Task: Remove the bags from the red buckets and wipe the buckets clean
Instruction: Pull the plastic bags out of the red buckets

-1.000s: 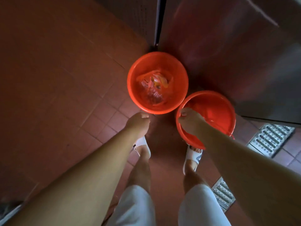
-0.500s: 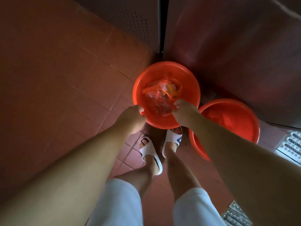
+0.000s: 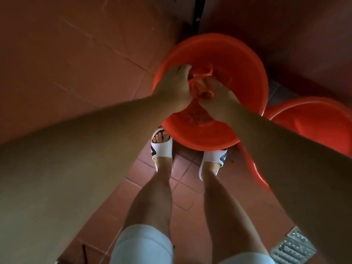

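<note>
A red bucket [image 3: 243, 60] stands on the tiled floor just ahead of my feet. Inside it is a thin reddish plastic bag [image 3: 200, 113], bunched upward at its top. My left hand [image 3: 175, 86] and my right hand [image 3: 215, 92] are both over the middle of the bucket, their fingers closed on the gathered top of the bag. A second red bucket [image 3: 312, 121] stands to the right, touching the first; my right forearm covers part of it and no bag shows inside.
Dark metal panels [image 3: 285, 25] rise right behind the buckets, with a dark gap [image 3: 198, 18] between them. Red floor tiles [image 3: 76, 54] spread to the left. My feet in white slippers [image 3: 162, 149] stand at the near bucket's rim. A metal drain grate [image 3: 293, 246] lies at lower right.
My hands left the bucket's near rim, reached inside and took hold of the bag's top. The view has come closer to the bucket.
</note>
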A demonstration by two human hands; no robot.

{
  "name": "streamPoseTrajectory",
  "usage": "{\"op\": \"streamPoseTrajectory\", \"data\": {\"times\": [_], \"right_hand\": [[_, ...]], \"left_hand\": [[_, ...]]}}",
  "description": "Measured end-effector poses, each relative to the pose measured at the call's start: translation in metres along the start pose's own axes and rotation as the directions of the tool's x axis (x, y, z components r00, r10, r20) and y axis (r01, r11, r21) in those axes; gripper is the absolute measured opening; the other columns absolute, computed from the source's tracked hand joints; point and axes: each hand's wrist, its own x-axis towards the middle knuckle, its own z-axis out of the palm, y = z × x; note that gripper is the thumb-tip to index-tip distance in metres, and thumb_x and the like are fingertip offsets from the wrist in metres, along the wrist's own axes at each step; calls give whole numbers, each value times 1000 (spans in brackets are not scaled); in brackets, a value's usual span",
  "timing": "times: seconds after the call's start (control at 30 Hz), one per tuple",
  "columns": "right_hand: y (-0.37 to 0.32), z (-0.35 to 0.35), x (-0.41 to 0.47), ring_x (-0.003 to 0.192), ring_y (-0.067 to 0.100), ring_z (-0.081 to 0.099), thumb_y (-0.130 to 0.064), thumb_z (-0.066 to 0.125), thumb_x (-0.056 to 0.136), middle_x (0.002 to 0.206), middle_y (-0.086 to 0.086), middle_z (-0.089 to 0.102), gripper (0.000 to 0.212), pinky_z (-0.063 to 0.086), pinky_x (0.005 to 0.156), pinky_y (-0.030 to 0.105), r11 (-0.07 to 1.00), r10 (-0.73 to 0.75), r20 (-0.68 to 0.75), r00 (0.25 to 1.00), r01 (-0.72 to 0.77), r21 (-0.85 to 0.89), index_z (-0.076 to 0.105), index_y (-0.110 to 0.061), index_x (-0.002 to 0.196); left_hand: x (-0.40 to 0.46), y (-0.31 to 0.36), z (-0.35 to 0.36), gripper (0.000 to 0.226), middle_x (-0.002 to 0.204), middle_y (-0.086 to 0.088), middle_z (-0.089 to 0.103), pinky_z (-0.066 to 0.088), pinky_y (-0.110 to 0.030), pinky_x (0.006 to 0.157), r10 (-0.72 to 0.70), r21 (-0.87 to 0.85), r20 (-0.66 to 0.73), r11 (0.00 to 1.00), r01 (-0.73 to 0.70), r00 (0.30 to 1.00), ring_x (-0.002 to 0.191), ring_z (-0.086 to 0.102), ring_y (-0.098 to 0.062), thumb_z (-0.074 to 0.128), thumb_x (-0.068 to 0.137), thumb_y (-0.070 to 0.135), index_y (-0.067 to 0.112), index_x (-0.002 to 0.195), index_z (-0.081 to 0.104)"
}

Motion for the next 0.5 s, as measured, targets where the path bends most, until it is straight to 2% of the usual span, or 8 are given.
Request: {"op": "streamPoseTrajectory", "data": {"times": [0.03,0.1,0.17,0.23,0.3,0.37,0.43,0.5], "right_hand": [[1,2,6,131,26,53,-23,61,94,150,5,50,59,44,107,34,999,-14,34,999,15,-34,43,-28,150],[4,2,7,122,30,59,-23,56,97,140,9,58,42,48,99,37,989,-20,63,998,29,-143,56,-23,139],[8,-4,-5,102,36,65,-18,54,97,129,14,62,29,47,77,34,970,-68,7,998,68,-234,66,-19,123],[16,-16,-22,93,35,64,-17,53,95,124,15,61,27,40,73,30,959,-113,-3,994,108,-263,69,-21,117],[23,-31,-39,95,31,61,-13,54,95,111,10,60,28,42,76,31,950,-131,-11,991,122,-286,72,-21,115],[30,-44,-51,93,33,61,-4,56,91,99,11,61,31,45,81,32,935,-228,-85,970,194,-299,76,-15,112],[36,-53,-62,88,37,60,-2,57,89,91,11,64,30,44,84,33,891,-346,-151,926,273,-363,77,-12,110],[41,-55,-66,90,38,59,-9,54,91,96,12,69,32,49,86,44,874,-370,-228,901,254,-415,74,-13,117]], "left_hand": [[6,-2,3,78,164,-10,36,33,-35,118,16,-10,27,1000,-16,999,150,35,-29,68,92,16,17,161,33],[15,-5,5,68,150,-8,52,43,-31,98,63,-20,103,998,-61,993,135,51,-26,68,91,16,22,154,43],[17,-4,3,41,123,0,66,44,-24,77,130,-39,183,991,-125,974,110,63,-20,66,91,13,26,129,61],[14,0,2,22,106,0,72,49,-24,70,193,-60,254,981,-184,948,100,69,-22,62,92,10,18,111,71],[11,5,4,24,113,-5,75,54,-34,88,193,-83,301,981,-176,934,106,70,-25,62,93,10,15,112,76],[7,11,4,27,128,-5,71,50,-29,93,142,-138,308,985,-104,941,115,67,-24,66,94,17,21,119,75],[4,15,5,32,138,-5,64,45,-21,84,97,-217,298,976,-31,950,110,67,-19,68,94,21,30,124,69],[2,17,7,27,121,-1,68,43,-13,62,73,-276,287,961,9,955,78,66,-3,67,95,23,40,117,66]]}}
